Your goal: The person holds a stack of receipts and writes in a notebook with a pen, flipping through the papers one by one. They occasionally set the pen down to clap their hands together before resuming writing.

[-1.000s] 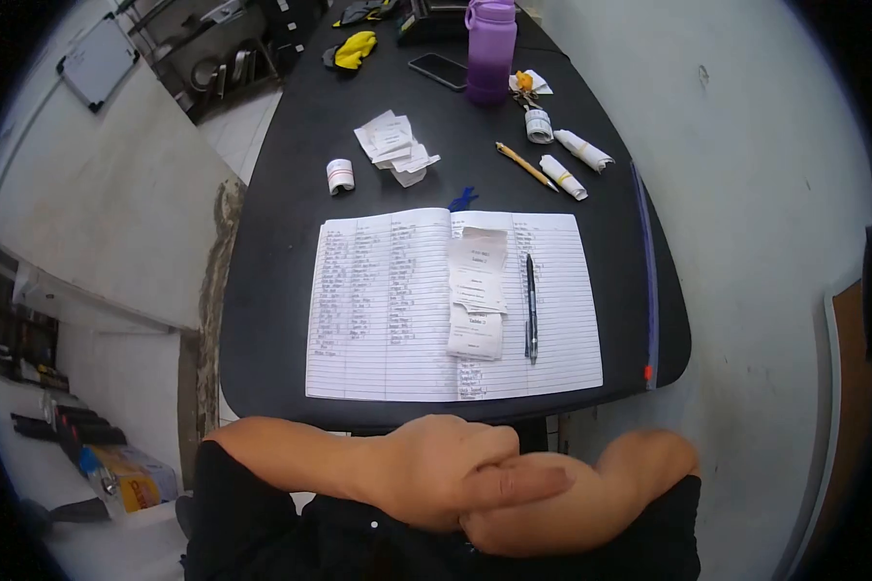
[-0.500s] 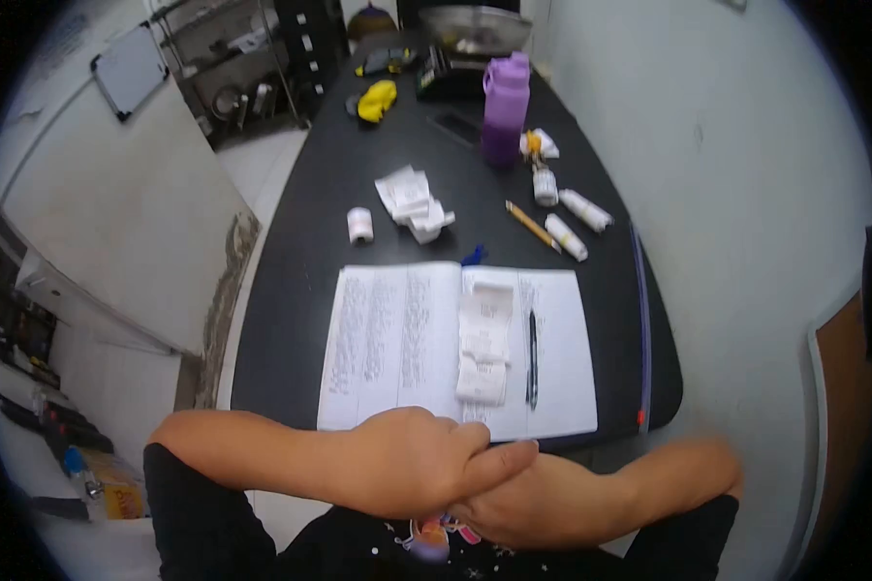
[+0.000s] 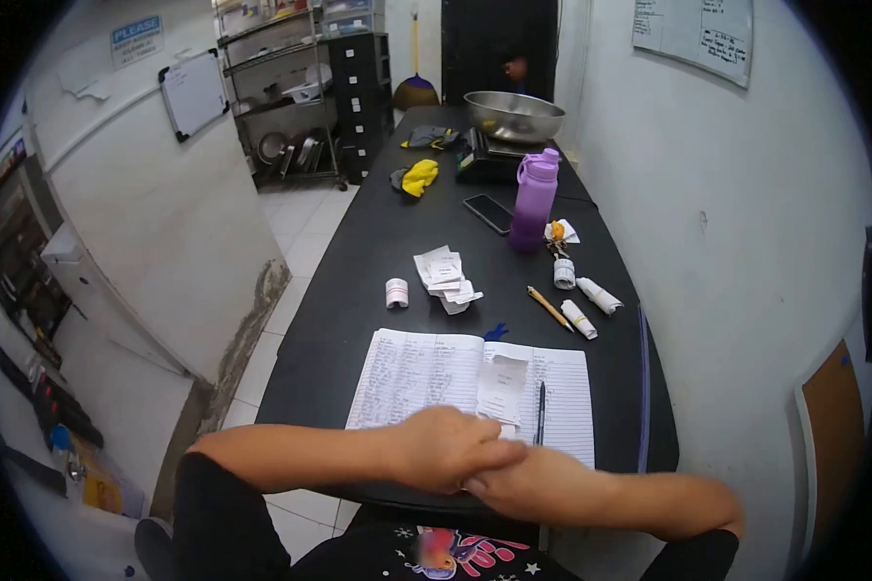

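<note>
In front of my body, my left hand (image 3: 444, 449) is closed over my right hand (image 3: 523, 480). The right hand's fingers are mostly hidden beneath it. Both hands are over the near edge of an open lined notebook (image 3: 567, 412), its left page covered in handwriting. A curled paper receipt (image 3: 502, 387) lies along the notebook's middle, partly hidden by my hands. Beside it a dark pen (image 3: 541, 412) rests on the right page.
Beyond the notebook on the black table (image 3: 329, 329) are a pile of receipts (image 3: 446, 279), paper rolls (image 3: 397, 293), a brown pen (image 3: 549, 308), a purple bottle (image 3: 535, 203), a phone (image 3: 489, 214), yellow-grey gloves (image 3: 419, 178) and a scale with a metal bowl (image 3: 515, 118). A wall stands right.
The view has tilted up, so the table's things appear lower and more of the room shows. My hands stay joined and now cover more of the notebook's near part.
</note>
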`<state>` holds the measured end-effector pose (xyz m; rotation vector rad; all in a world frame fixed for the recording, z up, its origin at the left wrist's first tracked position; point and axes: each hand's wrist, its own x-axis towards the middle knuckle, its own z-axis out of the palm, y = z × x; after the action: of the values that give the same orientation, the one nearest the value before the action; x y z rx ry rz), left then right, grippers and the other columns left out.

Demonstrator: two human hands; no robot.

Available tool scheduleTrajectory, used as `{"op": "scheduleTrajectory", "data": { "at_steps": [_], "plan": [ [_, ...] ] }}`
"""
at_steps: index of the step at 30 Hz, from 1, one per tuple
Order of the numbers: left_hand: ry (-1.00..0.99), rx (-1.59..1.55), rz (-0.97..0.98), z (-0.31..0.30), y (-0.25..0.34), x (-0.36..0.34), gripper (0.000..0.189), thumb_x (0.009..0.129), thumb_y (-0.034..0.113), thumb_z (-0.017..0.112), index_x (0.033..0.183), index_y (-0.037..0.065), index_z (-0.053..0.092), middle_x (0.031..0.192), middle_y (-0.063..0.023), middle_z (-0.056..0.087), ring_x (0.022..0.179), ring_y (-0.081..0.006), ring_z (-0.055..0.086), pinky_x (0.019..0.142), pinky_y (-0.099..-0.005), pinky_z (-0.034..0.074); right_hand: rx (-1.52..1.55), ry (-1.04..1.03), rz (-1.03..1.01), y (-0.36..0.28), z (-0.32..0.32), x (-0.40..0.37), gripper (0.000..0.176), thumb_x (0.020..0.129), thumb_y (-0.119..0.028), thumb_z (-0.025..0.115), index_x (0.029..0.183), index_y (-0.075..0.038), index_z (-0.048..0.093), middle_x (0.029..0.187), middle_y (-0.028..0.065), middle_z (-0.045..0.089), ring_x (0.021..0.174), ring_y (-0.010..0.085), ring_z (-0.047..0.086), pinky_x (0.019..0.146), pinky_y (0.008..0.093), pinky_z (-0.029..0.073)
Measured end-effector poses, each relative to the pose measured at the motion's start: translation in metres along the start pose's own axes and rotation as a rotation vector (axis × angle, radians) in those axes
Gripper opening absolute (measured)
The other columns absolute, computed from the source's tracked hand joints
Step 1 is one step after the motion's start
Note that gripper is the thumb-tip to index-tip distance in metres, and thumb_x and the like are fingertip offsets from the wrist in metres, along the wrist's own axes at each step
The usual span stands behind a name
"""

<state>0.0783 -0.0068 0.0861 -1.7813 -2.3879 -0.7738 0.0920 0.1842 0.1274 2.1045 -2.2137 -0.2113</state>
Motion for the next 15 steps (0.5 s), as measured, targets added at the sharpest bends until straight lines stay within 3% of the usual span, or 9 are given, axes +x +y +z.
{"op": "scheduleTrajectory", "data": {
  "at_steps": [1, 3, 4, 5, 6, 8, 9, 12, 15],
  "plan": [
    [-0.105, 0.024, -0.072, 0.004, -0.003, -0.003, 0.051, 0.078, 0.023, 0.062, 0.126, 0.013, 0.049, 0.082, -0.0121, 0.055, 0.070, -0.0345, 0.060, 0.059, -0.0439, 0.048, 0.007, 0.044, -0.028, -0.011, 0.022, -0.005, 0.031, 0.089, -0.016, 0.044, 0.112, 0.001, 0.055, 0.106, 0.0139, 0.061, 0.098, 0.0233, 0.061, 0.083, 0.0276, 0.049],
    [-0.085, -0.048, -0.141, -0.001, 0.002, -0.001, 0.056, 0.077, 0.021, 0.063, 0.129, 0.013, 0.045, 0.086, -0.0131, 0.054, 0.073, -0.0343, 0.060, 0.061, -0.0432, 0.048, -0.024, 0.052, -0.099, -0.012, 0.023, -0.008, 0.032, 0.086, -0.017, 0.050, 0.114, 0.000, 0.054, 0.106, 0.0140, 0.061, 0.102, 0.0239, 0.059, 0.086, 0.0322, 0.049],
    [-0.078, -0.092, -0.174, -0.004, 0.007, -0.001, 0.058, 0.077, 0.020, 0.064, 0.131, 0.014, 0.044, 0.088, -0.0136, 0.054, 0.075, -0.0342, 0.060, 0.061, -0.0428, 0.048, 0.144, 0.055, 0.023, -0.008, 0.003, -0.016, 0.035, 0.085, -0.018, 0.054, 0.116, -0.001, 0.053, 0.108, 0.0148, 0.060, 0.104, 0.0251, 0.059, 0.087, 0.0337, 0.049],
    [-0.087, -0.017, -0.275, -0.015, 0.007, 0.002, 0.056, 0.075, 0.017, 0.065, 0.128, 0.012, 0.047, 0.095, -0.0142, 0.056, 0.084, -0.0316, 0.062, 0.067, -0.0417, 0.050, 0.309, 0.056, 0.146, -0.002, -0.022, -0.027, 0.039, 0.083, -0.020, 0.059, 0.118, -0.002, 0.053, 0.110, 0.0157, 0.060, 0.106, 0.0264, 0.058, 0.088, 0.0352, 0.048],
    [-0.066, 0.164, -0.241, -0.021, 0.005, -0.001, 0.057, 0.075, 0.016, 0.065, 0.128, 0.011, 0.047, 0.100, -0.0159, 0.056, 0.088, -0.0314, 0.062, 0.070, -0.0409, 0.050, 0.471, 0.055, 0.269, 0.003, -0.038, -0.033, 0.044, 0.081, -0.021, 0.063, 0.120, -0.003, 0.053, 0.112, 0.0165, 0.059, 0.107, 0.0276, 0.057, 0.088, 0.0367, 0.048],
    [-0.022, 0.526, -0.175, -0.028, 0.001, -0.011, 0.057, 0.075, 0.013, 0.064, 0.129, 0.010, 0.048, 0.109, -0.0194, 0.056, 0.096, -0.0311, 0.061, 0.075, -0.0393, 0.051, 0.541, 0.363, 0.353, 0.009, -0.048, -0.033, 0.058, 0.076, -0.024, 0.071, 0.126, -0.006, 0.050, 0.116, 0.0184, 0.056, 0.109, 0.0309, 0.056, 0.089, 0.0379, 0.047],
    [-0.125, 0.591, -0.094, -0.024, 0.000, -0.012, 0.057, 0.075, 0.011, 0.063, 0.130, 0.007, 0.048, 0.117, -0.0246, 0.055, 0.099, -0.0328, 0.062, 0.077, -0.0364, 0.051, 0.580, 0.519, 0.394, 0.009, -0.049, -0.032, 0.065, 0.073, -0.026, 0.075, 0.129, -0.007, 0.048, 0.118, 0.0193, 0.055, 0.110, 0.0326, 0.056, 0.089, 0.0385, 0.047],
    [-0.399, 0.286, -0.002, -0.007, 0.029, 0.007, 0.027, 0.085, 0.010, 0.053, 0.109, 0.000, 0.057, 0.120, -0.0227, 0.053, 0.111, -0.0371, 0.054, 0.092, -0.0437, 0.045, 0.527, 0.365, 0.321, 0.003, -0.020, -0.005, 0.078, 0.068, -0.025, 0.082, 0.133, -0.007, 0.044, 0.123, 0.0242, 0.052, 0.110, 0.0366, 0.055, 0.093, 0.0396, 0.046],
    [-0.473, 0.011, 0.075, 0.000, 0.046, 0.014, 0.029, 0.085, 0.013, 0.051, 0.111, 0.001, 0.055, 0.121, -0.0224, 0.051, 0.112, -0.0370, 0.052, 0.093, -0.0441, 0.044, 0.797, 0.480, 0.189, -0.011, -0.001, 0.013, 0.080, 0.067, -0.021, 0.081, 0.133, 0.000, 0.041, 0.110, 0.0228, 0.057, 0.096, 0.0348, 0.060, 0.081, 0.0362, 0.050]
  ]
}}
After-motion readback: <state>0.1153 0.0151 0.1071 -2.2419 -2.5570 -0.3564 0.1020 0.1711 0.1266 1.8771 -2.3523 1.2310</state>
